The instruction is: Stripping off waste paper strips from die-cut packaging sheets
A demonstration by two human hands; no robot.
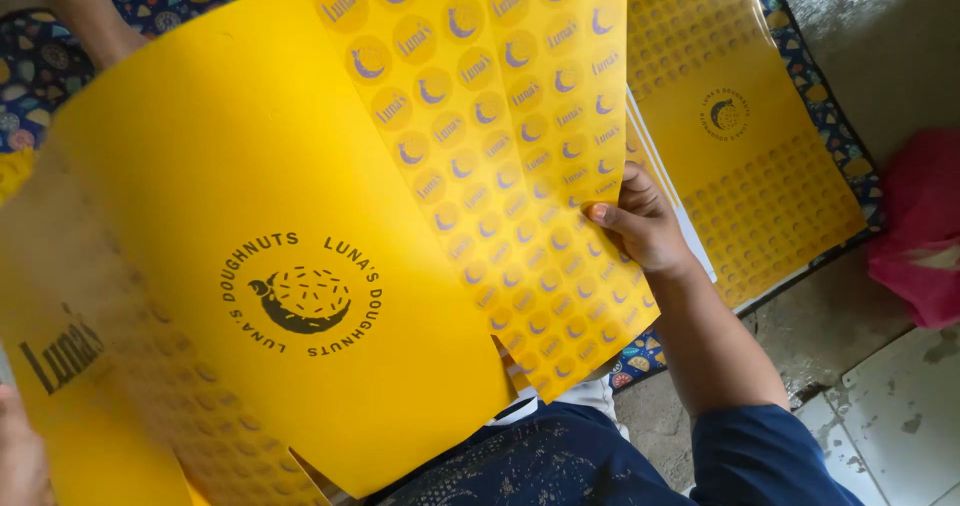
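Observation:
A large yellow printed cardboard sheet [300, 186] with a round dark emblem and a panel of small circles fills most of the view, bent along a fold. My right hand [640, 226] grips its right edge, thumb on the patterned panel. My left hand [20, 456] shows only partly at the bottom left corner, against the sheet's lower left edge; its grip is hidden.
More flat yellow sheets [750, 156] lie stacked on a dark patterned mat [840, 136] at the upper right. A pink bag [925, 226] sits at the right edge on a grey concrete floor [880, 26]. Another person's foot [90, 16] shows at top left. My dark blue trousers [560, 461] are below.

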